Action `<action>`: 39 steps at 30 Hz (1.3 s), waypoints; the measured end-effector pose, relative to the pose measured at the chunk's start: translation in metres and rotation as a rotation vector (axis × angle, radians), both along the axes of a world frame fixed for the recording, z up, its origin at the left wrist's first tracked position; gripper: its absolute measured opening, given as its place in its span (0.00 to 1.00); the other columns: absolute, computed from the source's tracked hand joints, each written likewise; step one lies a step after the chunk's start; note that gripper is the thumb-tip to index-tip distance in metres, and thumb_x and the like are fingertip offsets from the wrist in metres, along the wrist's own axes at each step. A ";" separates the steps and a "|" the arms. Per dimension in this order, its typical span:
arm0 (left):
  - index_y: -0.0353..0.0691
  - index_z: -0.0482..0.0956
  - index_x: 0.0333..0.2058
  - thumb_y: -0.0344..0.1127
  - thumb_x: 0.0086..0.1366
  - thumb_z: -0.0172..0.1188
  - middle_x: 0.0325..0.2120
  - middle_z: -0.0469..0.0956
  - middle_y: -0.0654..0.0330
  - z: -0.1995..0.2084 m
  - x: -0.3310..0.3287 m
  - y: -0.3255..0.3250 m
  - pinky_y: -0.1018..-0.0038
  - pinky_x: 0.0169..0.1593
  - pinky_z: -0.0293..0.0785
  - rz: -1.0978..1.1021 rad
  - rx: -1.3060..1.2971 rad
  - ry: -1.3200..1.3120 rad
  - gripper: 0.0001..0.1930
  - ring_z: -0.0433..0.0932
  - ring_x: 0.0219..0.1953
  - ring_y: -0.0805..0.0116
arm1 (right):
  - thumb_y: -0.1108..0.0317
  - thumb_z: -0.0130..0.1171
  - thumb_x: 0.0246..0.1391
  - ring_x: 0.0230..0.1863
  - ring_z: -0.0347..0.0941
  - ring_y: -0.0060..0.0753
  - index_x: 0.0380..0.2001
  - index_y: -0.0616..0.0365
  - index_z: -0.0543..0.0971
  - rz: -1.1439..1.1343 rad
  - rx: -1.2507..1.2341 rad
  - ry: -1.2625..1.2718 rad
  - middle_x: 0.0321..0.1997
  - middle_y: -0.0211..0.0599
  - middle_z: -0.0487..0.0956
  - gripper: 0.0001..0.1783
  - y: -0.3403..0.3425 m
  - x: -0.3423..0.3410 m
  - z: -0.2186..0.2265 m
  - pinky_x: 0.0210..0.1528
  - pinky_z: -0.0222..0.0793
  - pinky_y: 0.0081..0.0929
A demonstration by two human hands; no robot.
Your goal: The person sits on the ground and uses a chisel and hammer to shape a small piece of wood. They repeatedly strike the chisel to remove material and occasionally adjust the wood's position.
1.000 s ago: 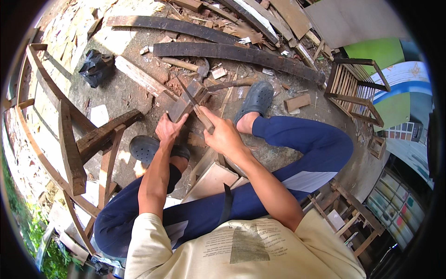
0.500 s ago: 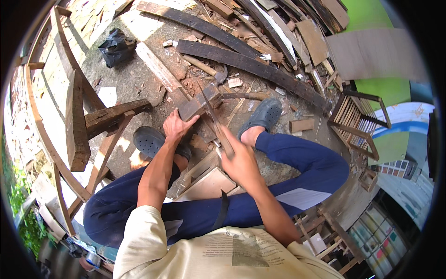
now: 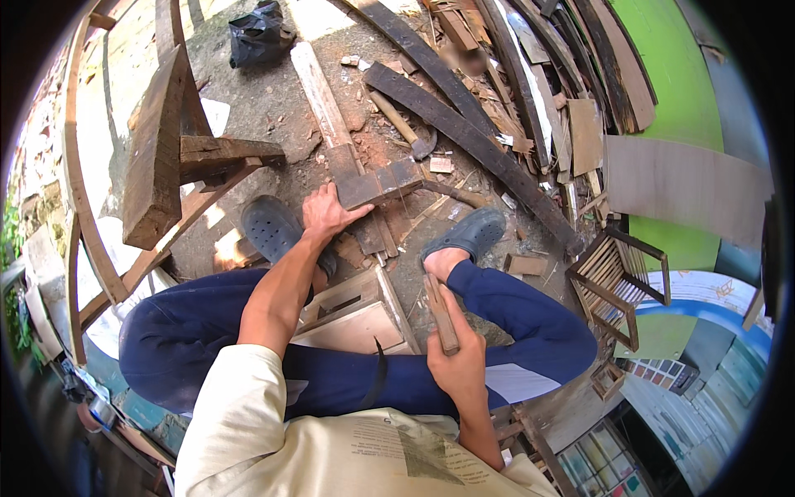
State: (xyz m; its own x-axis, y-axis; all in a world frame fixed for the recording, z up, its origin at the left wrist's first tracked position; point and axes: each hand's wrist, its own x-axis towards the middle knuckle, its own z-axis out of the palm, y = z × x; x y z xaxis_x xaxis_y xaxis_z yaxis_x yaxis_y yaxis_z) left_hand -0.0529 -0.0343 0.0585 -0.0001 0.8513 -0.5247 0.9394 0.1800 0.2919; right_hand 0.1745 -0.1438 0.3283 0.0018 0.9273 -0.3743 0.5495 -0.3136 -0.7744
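Left hand (image 3: 325, 213) grasps the near-left end of the dark wooden block (image 3: 377, 185), presumably to steady it; block lies crosswise over a narrow board (image 3: 323, 95). Right hand (image 3: 461, 356) clasps a wooden handle (image 3: 442, 318), well apart from block; blade indiscernible.

Block (image 3: 377, 185) dull brown; tool handle (image 3: 441, 316) lighter brown. Trousers (image 3: 542, 327) navy, pale grey patches. Shirt (image 3: 319, 451) cream, dark print. Shoes (image 3: 470, 234) slate grey, dotted with holes. Plastic bag (image 3: 258, 36) black. Board (image 3: 683, 91) bright green.
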 end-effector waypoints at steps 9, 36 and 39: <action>0.25 0.71 0.65 0.85 0.46 0.63 0.52 0.82 0.38 -0.002 -0.003 0.006 0.55 0.58 0.79 0.023 -0.011 -0.004 0.66 0.83 0.53 0.43 | 0.79 0.55 0.52 0.59 0.80 0.59 0.71 0.56 0.71 0.024 -0.058 -0.020 0.58 0.63 0.81 0.39 0.015 -0.003 -0.019 0.57 0.77 0.39; 0.25 0.74 0.61 0.84 0.50 0.62 0.49 0.83 0.38 -0.004 -0.003 0.012 0.53 0.57 0.78 0.018 0.068 0.003 0.61 0.83 0.53 0.42 | 0.75 0.61 0.53 0.53 0.81 0.62 0.73 0.48 0.69 -0.050 0.021 0.020 0.52 0.63 0.83 0.41 -0.021 0.017 -0.007 0.52 0.79 0.46; 0.26 0.75 0.60 0.83 0.52 0.61 0.51 0.82 0.38 0.008 0.011 0.011 0.53 0.59 0.77 -0.014 -0.007 -0.022 0.60 0.82 0.54 0.41 | 0.71 0.64 0.54 0.37 0.82 0.67 0.71 0.47 0.69 -0.146 -0.232 0.011 0.32 0.64 0.83 0.39 0.069 -0.003 -0.085 0.41 0.79 0.54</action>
State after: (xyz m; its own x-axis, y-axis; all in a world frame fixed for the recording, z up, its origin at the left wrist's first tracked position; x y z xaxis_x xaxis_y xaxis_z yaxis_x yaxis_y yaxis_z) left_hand -0.0415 -0.0234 0.0661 0.0237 0.8473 -0.5305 0.9351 0.1688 0.3115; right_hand 0.1712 -0.0753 0.2432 0.1237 0.8067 -0.5778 0.4777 -0.5588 -0.6779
